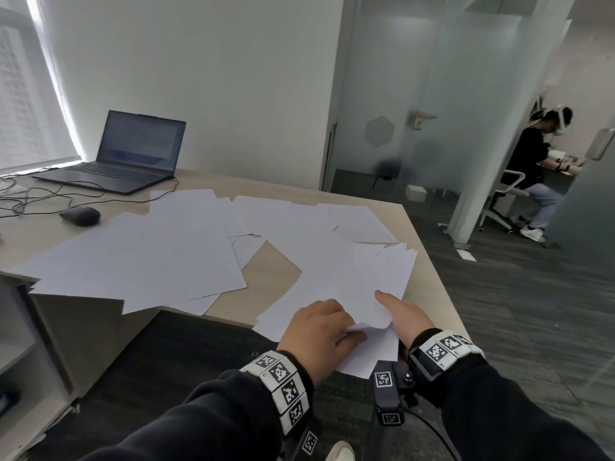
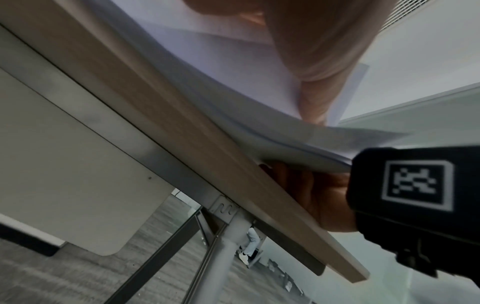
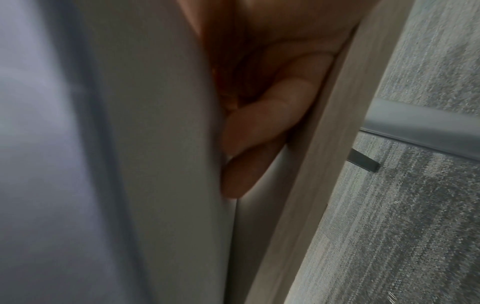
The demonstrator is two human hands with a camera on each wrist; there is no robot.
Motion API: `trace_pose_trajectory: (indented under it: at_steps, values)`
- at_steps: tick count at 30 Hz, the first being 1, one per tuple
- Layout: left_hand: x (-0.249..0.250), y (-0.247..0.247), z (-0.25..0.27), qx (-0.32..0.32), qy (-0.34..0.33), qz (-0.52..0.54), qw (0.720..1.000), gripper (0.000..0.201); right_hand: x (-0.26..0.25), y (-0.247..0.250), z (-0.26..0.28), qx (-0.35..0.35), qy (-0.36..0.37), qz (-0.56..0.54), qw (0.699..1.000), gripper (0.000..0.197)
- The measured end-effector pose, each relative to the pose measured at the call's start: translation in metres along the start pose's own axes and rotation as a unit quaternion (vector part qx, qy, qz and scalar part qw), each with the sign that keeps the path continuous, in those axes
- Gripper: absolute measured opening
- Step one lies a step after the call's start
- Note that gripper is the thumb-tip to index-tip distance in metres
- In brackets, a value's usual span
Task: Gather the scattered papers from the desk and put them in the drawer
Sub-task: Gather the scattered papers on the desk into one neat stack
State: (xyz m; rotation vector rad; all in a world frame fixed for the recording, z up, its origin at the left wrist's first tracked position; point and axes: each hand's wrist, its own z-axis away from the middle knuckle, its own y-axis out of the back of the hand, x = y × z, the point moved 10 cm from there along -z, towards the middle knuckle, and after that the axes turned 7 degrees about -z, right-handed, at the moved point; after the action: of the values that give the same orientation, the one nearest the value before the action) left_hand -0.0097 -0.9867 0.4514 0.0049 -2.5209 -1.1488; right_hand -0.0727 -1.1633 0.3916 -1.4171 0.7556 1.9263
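Loose white papers (image 1: pixel 149 254) lie scattered over the light wooden desk (image 1: pixel 276 264). At its near right corner a fanned stack of sheets (image 1: pixel 349 277) overhangs the edge. My left hand (image 1: pixel 319 331) pinches the stack's near edge, and the sheet buckles beside its thumb. My right hand (image 1: pixel 399 314) grips the same stack, thumb on top. In the right wrist view its fingers (image 3: pixel 259 123) curl under the sheets (image 3: pixel 155 144), against the desk edge (image 3: pixel 311 185). The left wrist view shows my left thumb (image 2: pixel 319 61) against the sheets (image 2: pixel 233 61). No drawer is plainly visible.
An open laptop (image 1: pixel 133 151), a black mouse (image 1: pixel 80 215) and cables (image 1: pixel 33 194) occupy the desk's far left. A grey cabinet (image 1: pixel 16 327) stands at the left. A glass door (image 1: pixel 416 94) is beyond the desk. A person (image 1: pixel 532 168) sits at the far right. The floor is dark carpet.
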Motion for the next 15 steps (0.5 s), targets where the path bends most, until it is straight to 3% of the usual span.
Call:
trace_pose_trajectory:
  at_steps: [3, 8, 11, 15]
  values:
    - [0.009, -0.009, 0.003, -0.023, -0.018, 0.038, 0.999, 0.029, 0.003, 0.0, -0.001, 0.002, -0.002, -0.011, 1.0, 0.019]
    - [0.008, -0.013, 0.021, -0.107, -0.02, -0.023, 0.994, 0.05, 0.004, 0.003, -0.007, 0.004, 0.011, 0.033, 0.999, 0.02]
    - [-0.015, -0.004, 0.03, -0.14, 0.033, -0.054, 0.988, 0.06, 0.006, 0.004, -0.01, 0.007, 0.016, 0.025, 1.0, 0.024]
    - [-0.056, 0.016, 0.038, -0.135, 0.136, -0.051, 0.98, 0.054, 0.013, 0.011, -0.013, 0.011, 0.021, -0.017, 1.0, 0.028]
